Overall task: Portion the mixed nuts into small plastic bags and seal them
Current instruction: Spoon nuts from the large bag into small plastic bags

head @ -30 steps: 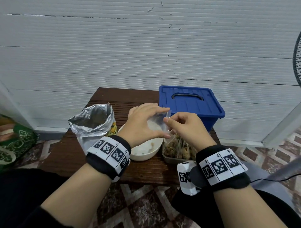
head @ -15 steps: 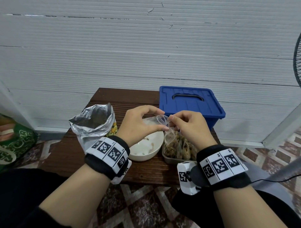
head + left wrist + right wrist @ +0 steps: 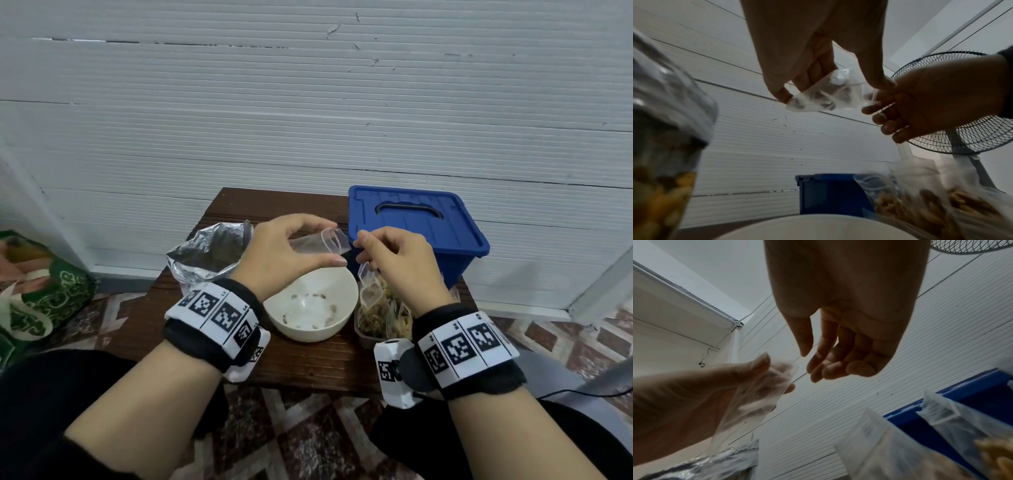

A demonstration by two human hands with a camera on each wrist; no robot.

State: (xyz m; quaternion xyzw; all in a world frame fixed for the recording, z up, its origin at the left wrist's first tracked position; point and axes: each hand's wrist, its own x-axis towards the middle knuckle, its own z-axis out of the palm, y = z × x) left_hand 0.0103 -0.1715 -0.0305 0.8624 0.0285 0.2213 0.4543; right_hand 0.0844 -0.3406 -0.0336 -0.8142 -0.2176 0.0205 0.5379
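left hand [image 3: 284, 253] pinched the small clear bag [image 3: 320, 241] above the white bowl [image 3: 310, 305] | right hand [image 3: 399, 263] hung beside it, fingers loosely curled on nothing | right wrist view alone showed that bare palm; head view alone showed stray nuts in the bowl

A small clear bag [image 3: 320, 241] is empty, with its mouth open. It is held up over the white bowl [image 3: 310, 305], which has only a few nuts [image 3: 320, 294] inside.
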